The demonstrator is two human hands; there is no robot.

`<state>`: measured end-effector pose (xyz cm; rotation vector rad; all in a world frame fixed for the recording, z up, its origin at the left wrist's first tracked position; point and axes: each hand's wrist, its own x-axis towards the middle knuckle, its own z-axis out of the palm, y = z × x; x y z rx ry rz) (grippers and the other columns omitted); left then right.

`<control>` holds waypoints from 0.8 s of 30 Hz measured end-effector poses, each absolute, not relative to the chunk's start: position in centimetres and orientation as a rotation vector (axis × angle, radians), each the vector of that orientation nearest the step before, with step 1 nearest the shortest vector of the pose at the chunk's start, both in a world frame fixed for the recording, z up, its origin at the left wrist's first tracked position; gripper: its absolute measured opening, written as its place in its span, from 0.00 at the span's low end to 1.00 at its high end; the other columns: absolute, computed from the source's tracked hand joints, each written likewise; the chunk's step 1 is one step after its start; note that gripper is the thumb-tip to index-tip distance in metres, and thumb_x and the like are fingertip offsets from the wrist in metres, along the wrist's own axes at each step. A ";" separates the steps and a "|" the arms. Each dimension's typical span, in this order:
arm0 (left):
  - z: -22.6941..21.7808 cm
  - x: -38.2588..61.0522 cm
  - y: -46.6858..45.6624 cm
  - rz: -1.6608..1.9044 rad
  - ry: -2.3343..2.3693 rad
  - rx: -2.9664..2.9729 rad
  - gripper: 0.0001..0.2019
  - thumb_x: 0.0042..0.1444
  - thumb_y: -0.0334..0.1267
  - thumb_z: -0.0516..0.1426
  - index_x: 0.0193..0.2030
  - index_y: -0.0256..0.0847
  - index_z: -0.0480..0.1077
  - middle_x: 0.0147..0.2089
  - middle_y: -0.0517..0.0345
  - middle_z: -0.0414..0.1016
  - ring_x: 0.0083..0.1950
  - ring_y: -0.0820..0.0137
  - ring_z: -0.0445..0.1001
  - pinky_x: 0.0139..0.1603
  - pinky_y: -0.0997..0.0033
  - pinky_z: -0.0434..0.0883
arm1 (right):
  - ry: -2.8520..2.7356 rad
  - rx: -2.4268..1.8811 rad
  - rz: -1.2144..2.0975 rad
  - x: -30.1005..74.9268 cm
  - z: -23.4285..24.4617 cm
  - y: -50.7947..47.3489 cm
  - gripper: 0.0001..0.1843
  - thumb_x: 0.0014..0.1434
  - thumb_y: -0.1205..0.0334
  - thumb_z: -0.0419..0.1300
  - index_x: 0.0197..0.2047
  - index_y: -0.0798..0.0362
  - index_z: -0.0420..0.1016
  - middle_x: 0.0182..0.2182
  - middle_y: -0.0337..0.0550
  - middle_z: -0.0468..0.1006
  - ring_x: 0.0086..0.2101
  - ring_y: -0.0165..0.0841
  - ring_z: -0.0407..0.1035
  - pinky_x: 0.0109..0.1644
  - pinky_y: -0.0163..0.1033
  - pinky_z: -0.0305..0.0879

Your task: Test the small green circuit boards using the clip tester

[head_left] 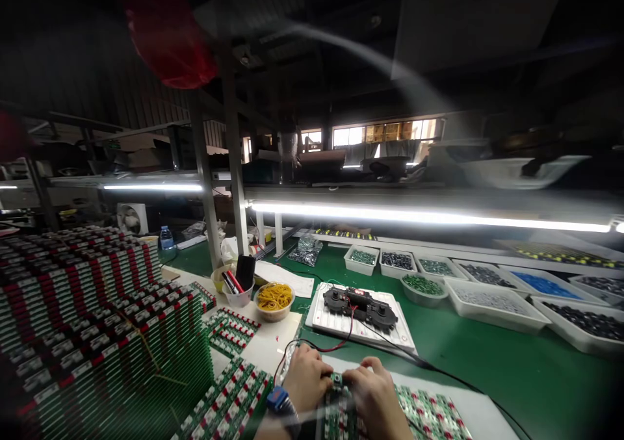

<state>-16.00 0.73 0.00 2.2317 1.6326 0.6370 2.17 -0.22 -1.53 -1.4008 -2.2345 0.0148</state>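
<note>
Left hand point(306, 376) and right hand point(371, 391), at six o'clock in the view: each grip pinches one end of a small green circuit board point(336, 379), held between them over a board panel point(336, 419). From the hands, board stacks point(112, 342) stand at ten o'clock; a black device point(361, 307) lies on a white tray point(319, 318) at twelve; parts bins point(492, 320) line the green surface point(487, 352) at two.

Over ahead and to the left of the left grip point(306, 376), I see a bowl of yellow rubber bands point(271, 315), a tub of markers point(238, 300) just beside it, a water bottle point(166, 238) well beyond. Past the right grip point(373, 391), rightward, blue parts point(543, 284); higher up, a tube light point(429, 218) glares.
</note>
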 end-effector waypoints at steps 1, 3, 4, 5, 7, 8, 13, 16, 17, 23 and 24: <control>0.0 -16.0 1.0 0.647 1.637 2.225 0.11 0.51 0.37 0.60 0.40 0.51 0.80 0.37 0.57 0.74 0.47 0.62 0.65 0.50 0.64 0.62 | -2.223 -1.409 0.016 2.1 -1.3 0.0 0.16 0.57 0.78 0.57 0.33 0.46 0.77 0.29 0.34 0.78 0.41 0.37 0.63 0.44 0.38 0.53; 0.0 -16.0 1.5 0.658 1.649 2.213 0.10 0.52 0.37 0.60 0.40 0.51 0.80 0.37 0.57 0.74 0.47 0.62 0.65 0.50 0.65 0.62 | -2.202 -1.422 0.017 2.0 -1.1 0.5 0.16 0.57 0.78 0.57 0.33 0.46 0.78 0.29 0.34 0.78 0.41 0.37 0.63 0.44 0.38 0.54; 0.0 -16.0 1.6 0.658 1.654 2.207 0.10 0.52 0.37 0.60 0.40 0.51 0.80 0.38 0.57 0.74 0.47 0.62 0.65 0.50 0.64 0.63 | -2.194 -1.428 0.018 2.0 -1.1 0.6 0.15 0.57 0.78 0.58 0.34 0.46 0.78 0.29 0.35 0.78 0.41 0.37 0.64 0.43 0.38 0.54; -0.1 -16.0 1.7 0.656 1.658 2.203 0.10 0.52 0.38 0.60 0.40 0.50 0.80 0.38 0.56 0.74 0.47 0.61 0.65 0.50 0.64 0.63 | -2.187 -1.431 0.018 1.9 -1.1 0.6 0.16 0.56 0.78 0.58 0.34 0.46 0.79 0.29 0.34 0.79 0.40 0.37 0.64 0.43 0.38 0.54; -0.2 -16.0 1.7 0.646 1.660 2.195 0.10 0.52 0.38 0.59 0.40 0.51 0.80 0.39 0.57 0.75 0.47 0.61 0.66 0.49 0.64 0.63 | -2.177 -1.429 0.016 1.8 -1.3 0.6 0.16 0.56 0.78 0.59 0.35 0.45 0.79 0.30 0.33 0.79 0.40 0.36 0.64 0.43 0.37 0.54; -0.3 -15.9 1.7 0.643 1.662 2.193 0.10 0.53 0.38 0.59 0.41 0.51 0.80 0.40 0.57 0.75 0.48 0.62 0.66 0.50 0.64 0.63 | -2.173 -1.425 0.013 1.8 -1.4 0.6 0.16 0.56 0.78 0.59 0.35 0.44 0.79 0.30 0.33 0.79 0.40 0.36 0.64 0.43 0.37 0.54; -0.5 -16.0 1.6 0.613 1.669 2.200 0.10 0.53 0.39 0.59 0.42 0.51 0.79 0.41 0.57 0.75 0.49 0.61 0.65 0.51 0.63 0.62 | -2.158 -1.415 -0.009 1.8 -1.6 0.2 0.14 0.56 0.76 0.61 0.33 0.45 0.78 0.29 0.32 0.79 0.40 0.36 0.64 0.44 0.39 0.53; -0.6 -15.9 1.8 0.594 1.672 2.203 0.10 0.53 0.39 0.59 0.41 0.52 0.79 0.42 0.58 0.74 0.49 0.61 0.65 0.51 0.62 0.61 | -2.163 -1.414 -0.017 1.8 -1.8 0.1 0.13 0.56 0.75 0.62 0.33 0.45 0.78 0.29 0.32 0.78 0.40 0.36 0.63 0.44 0.39 0.53; -0.6 -15.9 1.8 0.586 1.668 2.204 0.10 0.53 0.40 0.59 0.41 0.52 0.79 0.42 0.58 0.74 0.49 0.61 0.65 0.51 0.62 0.61 | -2.172 -1.411 -0.019 1.9 -1.9 0.0 0.12 0.56 0.75 0.62 0.33 0.45 0.77 0.29 0.32 0.78 0.40 0.36 0.63 0.44 0.39 0.53; -0.6 -16.1 2.4 0.518 1.611 2.199 0.10 0.53 0.40 0.60 0.42 0.53 0.80 0.41 0.59 0.76 0.47 0.62 0.66 0.49 0.65 0.63 | -2.217 -1.405 -0.058 1.8 -2.4 0.1 0.10 0.55 0.74 0.64 0.32 0.47 0.76 0.30 0.32 0.77 0.41 0.37 0.64 0.46 0.40 0.52; -0.6 -16.1 2.5 0.507 1.607 2.194 0.10 0.53 0.40 0.60 0.42 0.53 0.80 0.41 0.59 0.76 0.47 0.62 0.66 0.49 0.66 0.63 | -2.221 -1.405 -0.066 1.8 -2.5 0.2 0.10 0.55 0.74 0.64 0.32 0.47 0.76 0.30 0.32 0.77 0.42 0.37 0.64 0.47 0.41 0.52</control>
